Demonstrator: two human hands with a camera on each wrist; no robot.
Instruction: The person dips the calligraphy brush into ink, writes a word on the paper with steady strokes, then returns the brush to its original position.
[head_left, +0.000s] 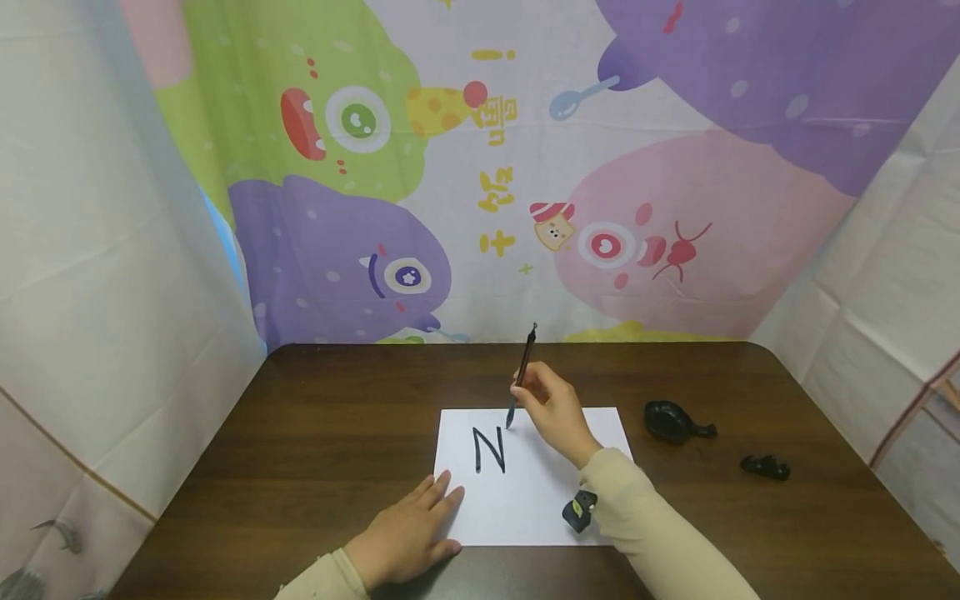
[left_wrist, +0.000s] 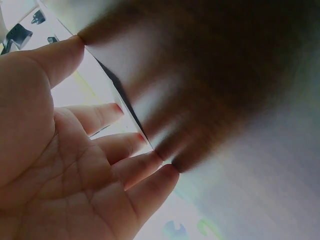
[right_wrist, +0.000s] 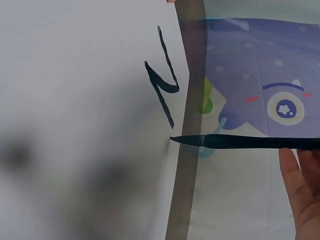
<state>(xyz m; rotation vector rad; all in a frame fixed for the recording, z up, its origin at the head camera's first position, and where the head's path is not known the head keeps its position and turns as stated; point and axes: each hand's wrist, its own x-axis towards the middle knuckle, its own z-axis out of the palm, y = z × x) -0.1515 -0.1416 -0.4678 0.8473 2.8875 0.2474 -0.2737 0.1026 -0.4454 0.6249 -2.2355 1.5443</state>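
Note:
A sheet of white paper lies on the dark wooden table, bearing a black brushed letter N. My right hand pinches a dark ink brush, handle up and leaning slightly right. Its tip points down just right of the N's top; in the right wrist view the brush ends close beside the stroke's end. My left hand rests with fingers spread on the paper's lower left edge; in the left wrist view its fingertips touch down along that edge.
Right of the paper sit a black ink dish with a short handle and a small black brush rest. A black wrist device shows by the right sleeve. Behind the table hangs a cartoon-printed curtain.

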